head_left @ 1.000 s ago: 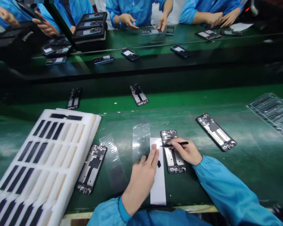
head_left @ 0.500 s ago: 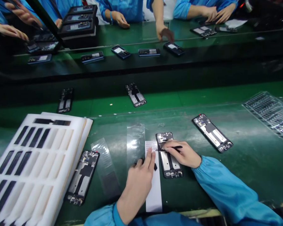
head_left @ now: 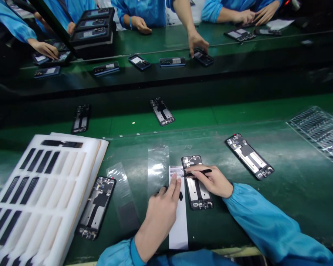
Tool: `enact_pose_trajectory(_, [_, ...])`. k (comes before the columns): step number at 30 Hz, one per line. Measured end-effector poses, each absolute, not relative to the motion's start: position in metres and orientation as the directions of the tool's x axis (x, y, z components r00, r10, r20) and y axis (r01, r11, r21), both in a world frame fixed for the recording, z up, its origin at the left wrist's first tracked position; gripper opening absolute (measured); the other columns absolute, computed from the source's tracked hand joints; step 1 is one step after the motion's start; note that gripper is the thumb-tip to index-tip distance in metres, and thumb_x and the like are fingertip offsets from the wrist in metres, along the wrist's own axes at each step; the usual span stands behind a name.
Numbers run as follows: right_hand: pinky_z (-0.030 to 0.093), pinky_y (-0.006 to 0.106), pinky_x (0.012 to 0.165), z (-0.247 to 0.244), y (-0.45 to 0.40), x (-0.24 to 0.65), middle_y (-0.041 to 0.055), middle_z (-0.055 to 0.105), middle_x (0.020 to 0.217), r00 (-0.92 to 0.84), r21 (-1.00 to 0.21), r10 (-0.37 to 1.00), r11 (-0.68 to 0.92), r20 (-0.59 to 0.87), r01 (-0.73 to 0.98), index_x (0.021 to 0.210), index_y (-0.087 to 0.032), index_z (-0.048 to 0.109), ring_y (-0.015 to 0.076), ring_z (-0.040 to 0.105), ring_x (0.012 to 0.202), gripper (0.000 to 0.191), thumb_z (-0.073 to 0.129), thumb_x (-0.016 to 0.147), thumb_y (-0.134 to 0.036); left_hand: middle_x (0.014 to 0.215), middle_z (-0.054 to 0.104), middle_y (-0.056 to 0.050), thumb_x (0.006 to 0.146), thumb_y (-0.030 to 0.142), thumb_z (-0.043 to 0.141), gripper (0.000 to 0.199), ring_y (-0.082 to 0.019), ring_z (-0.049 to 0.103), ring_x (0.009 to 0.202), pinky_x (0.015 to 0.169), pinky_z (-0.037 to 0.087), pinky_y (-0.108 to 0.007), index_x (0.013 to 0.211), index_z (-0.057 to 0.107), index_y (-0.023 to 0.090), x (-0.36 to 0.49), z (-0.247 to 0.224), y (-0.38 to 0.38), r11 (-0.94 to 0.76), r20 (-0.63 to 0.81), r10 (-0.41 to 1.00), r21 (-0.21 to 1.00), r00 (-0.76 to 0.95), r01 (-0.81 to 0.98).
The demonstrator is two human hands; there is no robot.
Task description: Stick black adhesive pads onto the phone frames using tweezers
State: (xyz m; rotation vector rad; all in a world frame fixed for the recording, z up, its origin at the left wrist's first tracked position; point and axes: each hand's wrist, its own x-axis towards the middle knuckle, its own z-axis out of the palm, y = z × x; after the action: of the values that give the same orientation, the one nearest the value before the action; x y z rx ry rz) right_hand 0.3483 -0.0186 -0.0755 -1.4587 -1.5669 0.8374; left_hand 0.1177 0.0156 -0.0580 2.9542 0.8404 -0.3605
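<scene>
The right hand [head_left: 213, 181] pinched a black tool [head_left: 207, 170]; the left hand [head_left: 161, 208] laid two straight fingers on white paper [head_left: 178, 231], where many dots [head_left: 174, 169] seemed unused.

We've got soft, cool light across the green work mat [head_left: 211, 229], seemingly from above, and look at that sheen through the middle! The clear plastic strip [head_left: 157, 162] flares white, the patterned plastic sheet [head_left: 316, 133] throws glints at far right, and the white foam tray [head_left: 90, 147] glows, almost bleached. Beyond, we plunge into a dark band [head_left: 183, 81], then climb to a dimmer far bench [head_left: 161, 38]. The left hand [head_left: 161, 207] and right hand [head_left: 213, 181] look fairly sharp to us, but the tip of the black tweezers [head_left: 207, 171] is too fine to read. Up top we lose crispness, murkiest at upper left, while the tray stretches toward the lower-left corner.
</scene>
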Motion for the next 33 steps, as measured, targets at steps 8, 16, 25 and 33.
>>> enact_pose_trajectory(8, [0.063,0.034,0.083,-0.086,-0.021,0.345,0.0104,0.079,0.104,0.223,-0.946,0.968,0.037,0.113,0.321,0.104,-0.019,0.077,0.0238,0.077,0.093,0.035,0.050,0.102,-0.040,0.156,0.044,-0.007,0.084,0.002,0.048,0.065,-0.019,0.069,0.085,0.052,0.059,-0.028,0.148,0.047,0.017,0.115,-0.062,0.013,-0.837,-0.187,0.540,-0.018,0.821,0.547])
enact_pose_trajectory(16, [0.058,0.027,0.054,-0.093,-0.005,0.353,0.0037,0.071,0.067,0.439,-0.980,0.897,-0.044,0.047,0.193,0.103,-0.016,0.073,0.0186,0.072,0.062,0.043,0.052,0.099,-0.054,0.154,0.047,-0.008,0.085,0.002,0.051,0.062,-0.018,0.070,0.087,0.055,0.060,-0.026,0.145,0.051,0.019,0.115,-0.063,0.012,-0.830,-0.152,0.555,-0.041,0.818,0.556])
enact_pose_trajectory(25, [0.058,0.027,0.055,-0.092,-0.003,0.349,0.0013,0.065,0.060,0.446,-0.977,0.893,-0.039,0.060,0.210,0.098,-0.018,0.074,0.0188,0.071,0.063,0.042,0.053,0.098,-0.053,0.156,0.043,-0.004,0.082,0.001,0.051,0.067,-0.019,0.069,0.089,0.053,0.059,-0.026,0.146,0.049,0.018,0.113,-0.068,0.011,-0.831,-0.148,0.554,-0.044,0.819,0.554])
enact_pose_trajectory(33, [0.058,0.025,0.057,-0.097,-0.006,0.352,0.0073,0.075,0.084,0.391,-0.961,0.912,0.011,0.123,0.278,0.094,-0.018,0.074,0.0157,0.070,0.065,0.035,0.051,0.102,-0.042,0.153,0.049,-0.008,0.080,-0.001,0.051,0.069,-0.021,0.070,0.089,0.055,0.059,-0.028,0.146,0.048,0.017,0.112,-0.068,0.010,-0.811,-0.138,0.575,0.037,0.806,0.584])
